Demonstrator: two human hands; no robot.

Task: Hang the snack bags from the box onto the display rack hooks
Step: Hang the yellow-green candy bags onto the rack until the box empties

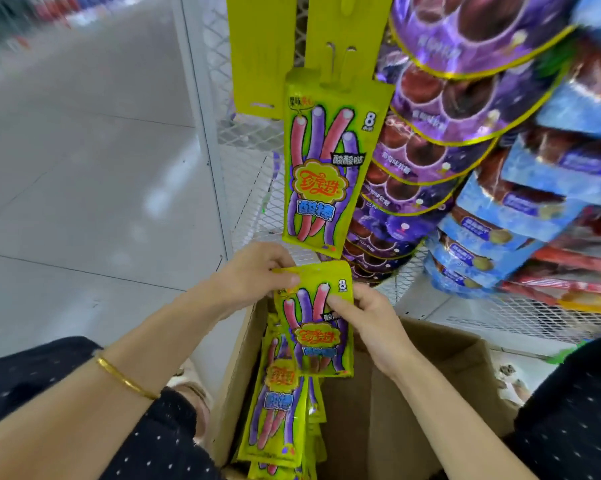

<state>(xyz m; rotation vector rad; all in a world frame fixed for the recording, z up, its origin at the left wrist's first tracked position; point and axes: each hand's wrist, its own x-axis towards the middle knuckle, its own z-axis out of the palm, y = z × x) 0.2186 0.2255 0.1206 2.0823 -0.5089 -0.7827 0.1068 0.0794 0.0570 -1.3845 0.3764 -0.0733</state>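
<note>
I hold a yellow-green snack bag (318,336) upright over the cardboard box (441,403). My left hand (257,275) pinches its top left corner. My right hand (364,317) pinches its right edge with thumb on the front. Another identical bag (330,161) hangs from a double-prong hook (340,53) on the white mesh display rack (243,133) just above. Several more of the same bags (278,410) stand inside the box along its left wall.
Purple snack bags (441,109) and blue ones (520,209) hang in dense rows to the right of the yellow bag. A plain yellow card (257,53) hangs at upper left of the rack. Grey tiled floor (84,161) spreads to the left.
</note>
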